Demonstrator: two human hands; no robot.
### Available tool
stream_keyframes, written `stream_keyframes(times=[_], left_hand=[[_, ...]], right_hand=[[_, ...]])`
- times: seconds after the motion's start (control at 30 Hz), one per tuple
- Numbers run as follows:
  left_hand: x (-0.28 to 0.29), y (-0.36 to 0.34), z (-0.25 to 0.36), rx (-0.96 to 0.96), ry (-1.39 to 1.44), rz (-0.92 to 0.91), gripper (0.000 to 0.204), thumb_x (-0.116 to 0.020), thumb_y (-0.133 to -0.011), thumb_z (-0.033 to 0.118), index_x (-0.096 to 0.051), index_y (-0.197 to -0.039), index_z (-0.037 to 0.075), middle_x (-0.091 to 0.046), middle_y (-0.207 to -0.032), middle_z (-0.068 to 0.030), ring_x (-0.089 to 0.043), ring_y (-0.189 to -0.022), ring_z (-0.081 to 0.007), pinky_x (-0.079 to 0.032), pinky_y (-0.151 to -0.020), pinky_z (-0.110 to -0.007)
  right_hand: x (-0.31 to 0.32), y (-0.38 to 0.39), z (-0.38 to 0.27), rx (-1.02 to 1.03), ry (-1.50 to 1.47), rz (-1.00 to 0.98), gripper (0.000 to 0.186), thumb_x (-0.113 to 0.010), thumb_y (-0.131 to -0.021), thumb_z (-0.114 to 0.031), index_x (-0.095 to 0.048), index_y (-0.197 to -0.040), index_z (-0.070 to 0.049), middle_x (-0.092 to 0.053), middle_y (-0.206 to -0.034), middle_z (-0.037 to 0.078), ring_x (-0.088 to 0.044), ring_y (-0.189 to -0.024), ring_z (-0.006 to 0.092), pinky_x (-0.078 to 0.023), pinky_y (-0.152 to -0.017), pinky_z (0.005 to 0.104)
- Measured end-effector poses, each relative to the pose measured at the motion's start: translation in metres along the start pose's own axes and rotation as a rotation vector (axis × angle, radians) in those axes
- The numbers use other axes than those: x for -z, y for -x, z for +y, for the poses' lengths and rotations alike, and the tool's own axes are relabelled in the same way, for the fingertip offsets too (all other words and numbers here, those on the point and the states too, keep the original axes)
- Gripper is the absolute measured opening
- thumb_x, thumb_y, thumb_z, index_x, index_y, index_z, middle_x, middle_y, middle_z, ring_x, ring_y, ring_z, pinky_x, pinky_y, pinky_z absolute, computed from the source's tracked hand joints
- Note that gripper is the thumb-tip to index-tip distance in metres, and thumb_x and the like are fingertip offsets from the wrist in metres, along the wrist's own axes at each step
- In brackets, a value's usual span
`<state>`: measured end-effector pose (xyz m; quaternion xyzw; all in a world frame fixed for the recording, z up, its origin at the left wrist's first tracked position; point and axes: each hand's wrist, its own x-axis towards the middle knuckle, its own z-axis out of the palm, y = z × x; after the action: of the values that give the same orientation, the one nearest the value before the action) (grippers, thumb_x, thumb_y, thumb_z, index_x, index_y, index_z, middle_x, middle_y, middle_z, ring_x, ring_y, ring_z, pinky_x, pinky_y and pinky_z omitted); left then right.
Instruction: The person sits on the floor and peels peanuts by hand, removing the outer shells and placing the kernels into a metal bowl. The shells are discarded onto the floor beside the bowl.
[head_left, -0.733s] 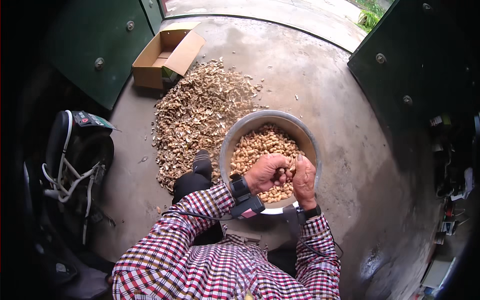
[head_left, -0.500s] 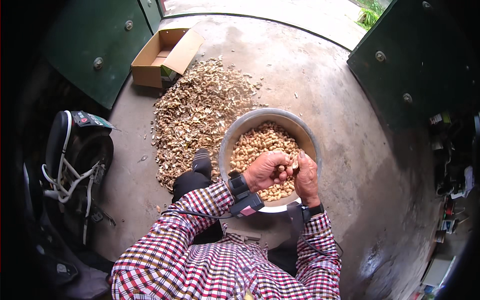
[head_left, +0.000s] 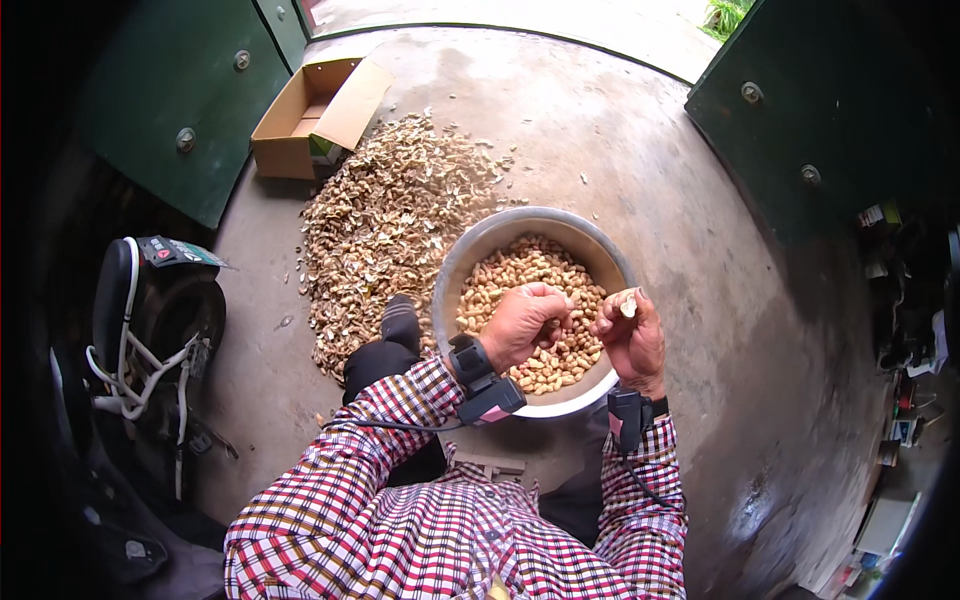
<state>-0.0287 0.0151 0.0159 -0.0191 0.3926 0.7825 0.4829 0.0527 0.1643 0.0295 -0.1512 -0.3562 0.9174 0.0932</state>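
Peanuts (head_left: 530, 275), tan and dry-shelled, fill the round metal basin (head_left: 480, 245) at 12 o'clock; light, brittle, pinch along the seam. Left hand (head_left: 520, 325) closes over several; right hand (head_left: 632, 335) pinches one pale shell piece (head_left: 628, 305).

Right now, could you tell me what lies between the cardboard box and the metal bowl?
In the head view, a broad heap of peanut shells covers the concrete floor between the cardboard box and the metal bowl.

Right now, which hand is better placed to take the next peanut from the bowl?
Left. The left hand is curled low over the peanuts inside the metal bowl. The right hand is at the rim, fingertips pinching a pale shell piece.
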Motion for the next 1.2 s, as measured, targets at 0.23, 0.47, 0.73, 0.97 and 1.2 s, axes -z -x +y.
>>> stream_keyframes(times=[0.23, 0.47, 0.73, 0.97, 1.2], left_hand=[[-0.007, 0.002, 0.0, -0.03, -0.048, 0.065, 0.008, -0.058, -0.076, 0.009, -0.052, -0.073, 0.006, -0.056, -0.061, -0.0042, -0.049, -0.044, -0.0077, -0.032, -0.035, -0.018], [-0.003, 0.002, -0.002, 0.026, 0.001, 0.0, 0.01, -0.057, -0.079, 0.012, -0.051, -0.073, 0.007, -0.056, -0.062, -0.0037, -0.049, -0.044, -0.0084, -0.034, -0.036, -0.018], [-0.004, 0.004, 0.003, 0.121, 0.058, -0.095, 0.009, -0.055, -0.08, 0.014, -0.05, -0.077, 0.007, -0.054, -0.064, -0.0033, -0.047, -0.047, -0.0074, -0.033, -0.038, -0.019], [-0.002, 0.007, 0.001, 0.14, 0.081, -0.13, 0.009, -0.055, -0.081, 0.015, -0.05, -0.078, 0.008, -0.054, -0.065, -0.0031, -0.048, -0.048, -0.0077, -0.033, -0.037, -0.018], [0.0, 0.008, 0.0, 0.192, 0.169, -0.021, 0.012, -0.051, -0.084, 0.019, -0.051, -0.081, 0.007, -0.055, -0.066, -0.0028, -0.049, -0.049, -0.0072, -0.037, -0.039, -0.016]], right_hand=[[-0.001, 0.004, -0.004, 0.014, 0.076, 0.01, 0.023, -0.046, -0.088, -0.025, -0.052, -0.082, -0.004, -0.053, -0.071, 0.007, -0.052, -0.062, 0.0159, -0.046, -0.054, 0.0278], [-0.004, 0.005, -0.004, -0.114, -0.064, -0.016, 0.026, -0.047, -0.087, -0.031, -0.052, -0.09, -0.005, -0.055, -0.076, 0.008, -0.053, -0.062, 0.0153, -0.045, -0.053, 0.0251], [-0.006, -0.001, 0.009, -0.127, 0.2, 0.067, 0.021, -0.062, -0.079, -0.019, -0.052, -0.092, -0.006, -0.054, -0.074, 0.001, -0.048, -0.055, 0.005, -0.038, -0.047, 0.015], [-0.016, -0.004, 0.017, -0.07, 0.313, 0.07, 0.018, -0.063, -0.078, -0.015, -0.054, -0.09, -0.004, -0.056, -0.069, 0.001, -0.048, -0.052, 0.0044, -0.035, -0.045, 0.0164], [-0.011, -0.007, 0.016, -0.098, 0.014, 0.005, 0.013, -0.056, -0.083, -0.015, -0.053, -0.091, -0.005, -0.058, -0.083, 0.005, -0.057, -0.07, 0.0127, -0.048, -0.059, 0.0227]])
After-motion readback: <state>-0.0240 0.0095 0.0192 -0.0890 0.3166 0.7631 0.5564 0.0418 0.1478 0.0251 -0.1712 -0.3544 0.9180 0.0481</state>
